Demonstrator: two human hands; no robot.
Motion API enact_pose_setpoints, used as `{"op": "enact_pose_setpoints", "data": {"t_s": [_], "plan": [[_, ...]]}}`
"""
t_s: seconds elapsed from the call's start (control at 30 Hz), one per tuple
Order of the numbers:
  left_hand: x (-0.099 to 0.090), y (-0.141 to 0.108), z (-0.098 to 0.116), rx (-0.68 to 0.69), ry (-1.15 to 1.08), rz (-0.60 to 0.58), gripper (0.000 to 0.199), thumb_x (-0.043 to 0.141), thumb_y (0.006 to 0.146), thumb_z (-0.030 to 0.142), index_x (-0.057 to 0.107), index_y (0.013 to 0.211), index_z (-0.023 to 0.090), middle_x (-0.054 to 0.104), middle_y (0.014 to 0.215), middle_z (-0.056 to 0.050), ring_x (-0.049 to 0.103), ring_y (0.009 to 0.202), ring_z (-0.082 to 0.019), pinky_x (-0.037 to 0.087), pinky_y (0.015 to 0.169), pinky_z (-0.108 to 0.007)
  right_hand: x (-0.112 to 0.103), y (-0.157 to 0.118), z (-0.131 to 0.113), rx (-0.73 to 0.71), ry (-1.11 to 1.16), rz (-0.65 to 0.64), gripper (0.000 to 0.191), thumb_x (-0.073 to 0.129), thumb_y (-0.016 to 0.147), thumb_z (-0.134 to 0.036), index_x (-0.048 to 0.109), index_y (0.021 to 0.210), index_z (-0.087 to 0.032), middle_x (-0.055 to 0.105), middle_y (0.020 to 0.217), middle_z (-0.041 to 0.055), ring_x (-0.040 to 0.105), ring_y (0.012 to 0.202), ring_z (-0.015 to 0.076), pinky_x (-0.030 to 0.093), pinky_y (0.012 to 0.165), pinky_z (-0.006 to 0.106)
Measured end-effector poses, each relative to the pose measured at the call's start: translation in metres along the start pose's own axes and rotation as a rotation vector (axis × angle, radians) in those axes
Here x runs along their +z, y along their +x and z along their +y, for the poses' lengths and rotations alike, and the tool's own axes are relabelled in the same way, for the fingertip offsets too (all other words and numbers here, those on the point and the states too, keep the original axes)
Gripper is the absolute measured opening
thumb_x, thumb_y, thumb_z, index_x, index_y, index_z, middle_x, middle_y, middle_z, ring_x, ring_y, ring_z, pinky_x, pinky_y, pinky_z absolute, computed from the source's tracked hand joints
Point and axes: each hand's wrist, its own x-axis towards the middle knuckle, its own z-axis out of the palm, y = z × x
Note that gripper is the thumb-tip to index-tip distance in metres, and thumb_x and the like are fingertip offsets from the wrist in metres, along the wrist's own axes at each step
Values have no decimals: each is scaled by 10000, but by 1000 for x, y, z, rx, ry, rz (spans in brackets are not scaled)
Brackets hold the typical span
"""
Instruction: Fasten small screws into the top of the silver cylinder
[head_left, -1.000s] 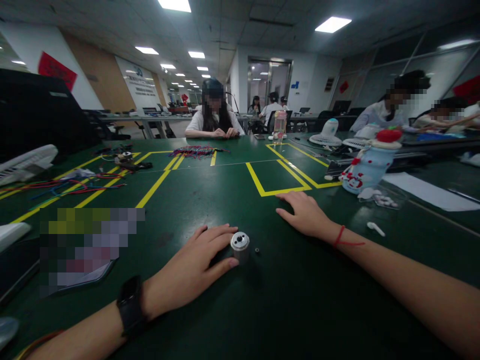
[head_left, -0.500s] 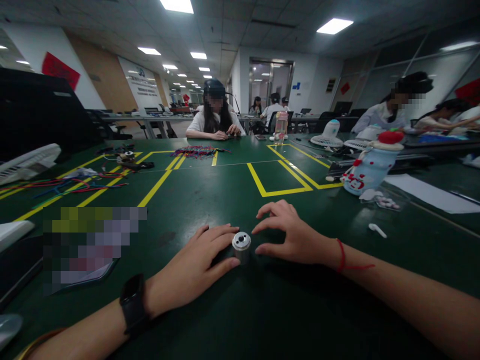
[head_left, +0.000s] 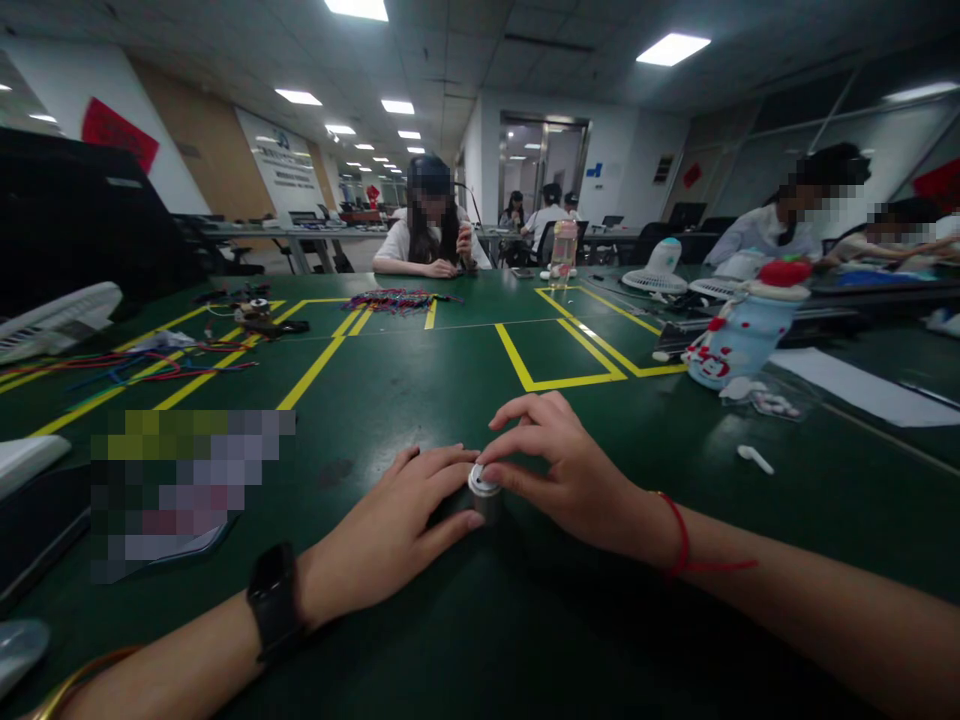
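Observation:
A small silver metal cylinder [head_left: 486, 506] stands upright on the dark green table, its round lighter top partly covered by fingertips. My left hand [head_left: 390, 525] lies low beside it, with the thumb at its near side and the index finger at its far side, steadying it. From the right, my right hand [head_left: 559, 465] reaches over with thumb and index finger pinched together on the cylinder's top. Whether a tiny part sits between those two fingertips is hidden. The other right fingers are curled above the table.
A blue bottle [head_left: 742, 335] with a red lid stands at right, near a bag of small pellets [head_left: 776, 400] and a white earbud [head_left: 754, 459]. Coloured wires [head_left: 172, 365] lie at left, a wire bundle [head_left: 394, 301] farther back. A person [head_left: 431, 230] sits opposite.
My right hand has moved left, and its thumb and index finger have closed onto the cylinder's top. My left hand stays around the cylinder. The person opposite has raised one hand.

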Motion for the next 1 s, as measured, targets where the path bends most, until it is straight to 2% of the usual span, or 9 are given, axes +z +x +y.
{"op": "enact_pose_setpoints", "data": {"t_s": [0.1,0.2,0.3,0.43,0.6,0.67,0.77,0.87,1.0], "plan": [[0,0,0,3,0,3,384,497,948,386,451,1322,316,461,1411,-35,412,1289,-244,254,1095,-513,-1,0,-3,11,-50,-60,144,609,872,-356,719,943,-297,590,1109,23,498,1002,208,371,897,391],[0,0,0,-8,-1,2,402,500,946,390,437,1336,320,455,1417,-35,406,1295,-247,232,1105,-521,-8,0,-1,17,-47,-133,182,575,890,-317,701,1020,-331,546,1246,5,483,1087,214,357,950,408],[0,-1,0,-29,-8,-15,388,490,950,400,436,1328,338,437,1431,-19,395,1307,-242,203,1115,-537,-19,0,16,72,-48,-97,250,513,913,-267,652,1116,-313,492,1336,15,452,1182,216,338,1002,415],[-1,-1,-1,-39,-25,-32,379,491,951,395,445,1324,341,432,1436,-9,370,1327,-241,215,1119,-520,-30,-4,57,225,-282,53,235,493,894,-263,637,1069,-199,582,1172,88,511,1101,251,375,958,428],[-3,-1,-2,-37,-32,-34,397,500,948,387,437,1337,337,443,1431,-14,380,1322,-241,239,1111,-516,-28,-13,91,361,-471,-33,518,546,852,-391,463,1307,-158,638,1004,103,581,911,269,447,793,414],[-2,-1,-2,-35,-35,-32,398,501,947,389,441,1337,332,443,1432,-17,381,1322,-242,261,1104,-507,-24,-15,93,341,-510,-59,541,549,848,-416,458,1320,-168,635,1029,108,574,936,276,447,794,416],[-2,-1,-2,-34,-31,-25,401,501,947,386,441,1339,331,440,1436,-17,377,1326,-243,268,1103,-499,-20,-16,93,303,-539,-110,399,497,881,-433,583,1190,-194,623,1076,110,553,991,285,437,823,443],[-1,-1,-2,-34,-22,-26,405,499,948,387,433,1344,335,442,1435,-15,380,1324,-242,250,1109,-508,-20,-17,90,305,-547,-116,348,480,894,-435,656,1085,-203,586,1160,130,509,1080,320,409,868,503],[1,-2,-3,-31,-13,-15,410,497,947,396,424,1347,344,443,1435,-12,385,1322,-244,230,1113,-524,-17,-14,62,171,-417,-29,288,542,877,-375,652,1107,-239,472,1343,111,402,1227,317,313,990,530]]}}
